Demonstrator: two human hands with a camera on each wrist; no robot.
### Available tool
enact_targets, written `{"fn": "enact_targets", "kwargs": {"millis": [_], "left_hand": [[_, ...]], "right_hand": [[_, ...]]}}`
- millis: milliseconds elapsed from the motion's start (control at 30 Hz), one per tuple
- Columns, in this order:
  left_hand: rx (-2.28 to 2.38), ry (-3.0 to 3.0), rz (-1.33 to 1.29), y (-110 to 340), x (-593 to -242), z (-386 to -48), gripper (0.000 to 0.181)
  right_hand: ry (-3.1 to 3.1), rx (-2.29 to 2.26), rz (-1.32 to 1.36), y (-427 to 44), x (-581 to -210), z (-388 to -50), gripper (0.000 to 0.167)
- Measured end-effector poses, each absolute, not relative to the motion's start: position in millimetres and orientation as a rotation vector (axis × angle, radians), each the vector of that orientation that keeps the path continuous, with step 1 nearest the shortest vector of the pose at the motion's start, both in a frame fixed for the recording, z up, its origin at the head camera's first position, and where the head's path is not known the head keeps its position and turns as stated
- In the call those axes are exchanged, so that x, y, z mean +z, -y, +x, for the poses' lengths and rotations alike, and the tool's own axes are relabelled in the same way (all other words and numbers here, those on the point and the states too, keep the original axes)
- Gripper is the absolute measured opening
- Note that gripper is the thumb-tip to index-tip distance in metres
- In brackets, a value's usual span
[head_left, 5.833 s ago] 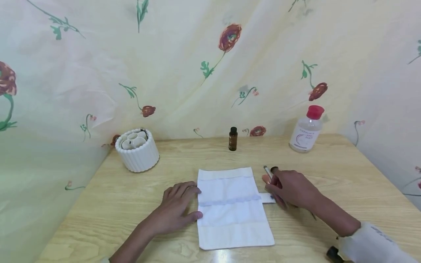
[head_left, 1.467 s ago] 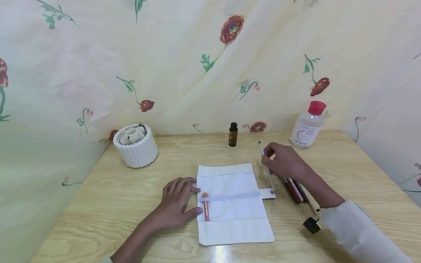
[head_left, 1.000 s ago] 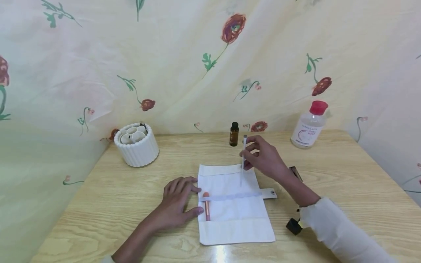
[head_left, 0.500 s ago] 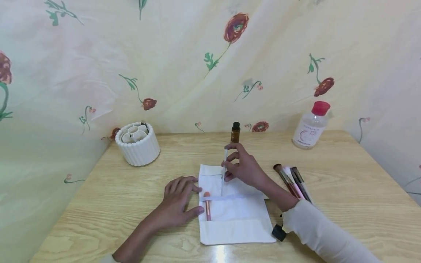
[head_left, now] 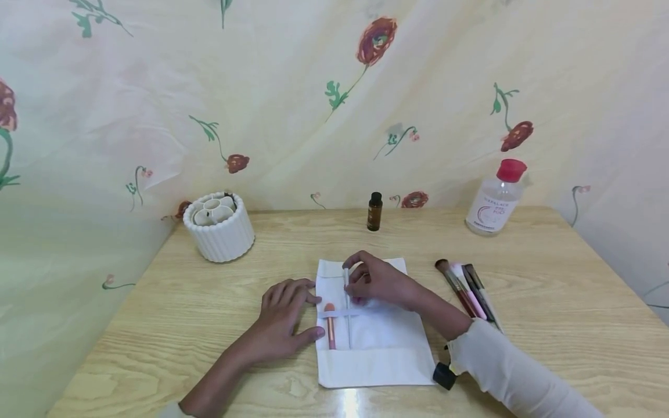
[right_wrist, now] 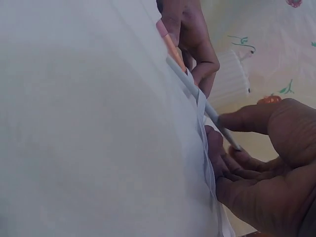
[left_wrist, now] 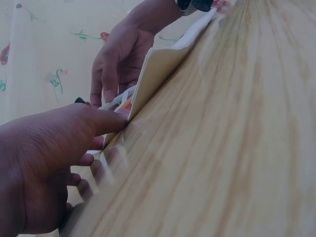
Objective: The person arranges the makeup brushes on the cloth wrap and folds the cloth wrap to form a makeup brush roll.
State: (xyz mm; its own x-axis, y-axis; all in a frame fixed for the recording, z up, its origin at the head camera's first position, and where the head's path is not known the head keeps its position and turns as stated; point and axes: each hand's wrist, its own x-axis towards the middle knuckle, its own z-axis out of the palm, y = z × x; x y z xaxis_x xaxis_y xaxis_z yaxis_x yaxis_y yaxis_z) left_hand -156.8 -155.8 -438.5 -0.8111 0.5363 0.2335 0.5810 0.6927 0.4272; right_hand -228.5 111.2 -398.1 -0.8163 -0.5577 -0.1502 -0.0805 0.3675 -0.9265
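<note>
A white cloth brush roll (head_left: 376, 367) lies unfolded, an elastic band (head_left: 337, 313) across its middle. My right hand (head_left: 378, 283) pinches a thin white makeup brush (head_left: 349, 331) near its dark-tipped upper end. The right wrist view shows this white brush (right_wrist: 184, 75) passing under the band (right_wrist: 201, 106). Just left of it, an orange-headed brush (head_left: 331, 331) is held under the band, its lower end at the bottom pocket. My left hand (head_left: 282, 319) rests at the roll's left edge, thumb and fingers touching it; the left wrist view shows that hand (left_wrist: 49, 153) against the edge.
Several makeup brushes (head_left: 467, 293) lie in a bunch right of the roll, partly behind the right sleeve. A white ribbed holder (head_left: 222, 235) stands back left, a small brown bottle (head_left: 374, 213) back centre, a red-capped clear bottle (head_left: 493, 203) back right.
The orange-headed brush has come to lie under the band. My right hand has taken the white brush from the right, carried it left and slid it down under the elastic. The left hand stayed.
</note>
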Motion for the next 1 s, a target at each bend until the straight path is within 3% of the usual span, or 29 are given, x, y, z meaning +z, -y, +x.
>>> {"fn": "enact_targets", "kwargs": {"millis": [267,500,833,1000], "left_hand": [[-0.757,2.809,-0.926,155.7,-438.5,-156.7,0.049],[-0.759,2.799,-0.933,155.4,-439.0,-156.6,0.049],[-0.780,2.793,-0.940,155.8,-438.7,-156.7,0.049],[-0.789,2.792,-0.943,156.3,-438.9,-156.4,0.050]], "right_hand": [[-2.433,-1.137,-0.796,-114.3,-398.4,-224.1,0.012],[-2.644,-0.949,-0.953,-121.6,-390.2,-216.6,0.017],[-3.067,-0.469,-0.566,-195.4,-356.0,-216.4,0.010],[-3.073,-0.182,-0.373,-230.9,-354.5,-213.0,0.023]]}}
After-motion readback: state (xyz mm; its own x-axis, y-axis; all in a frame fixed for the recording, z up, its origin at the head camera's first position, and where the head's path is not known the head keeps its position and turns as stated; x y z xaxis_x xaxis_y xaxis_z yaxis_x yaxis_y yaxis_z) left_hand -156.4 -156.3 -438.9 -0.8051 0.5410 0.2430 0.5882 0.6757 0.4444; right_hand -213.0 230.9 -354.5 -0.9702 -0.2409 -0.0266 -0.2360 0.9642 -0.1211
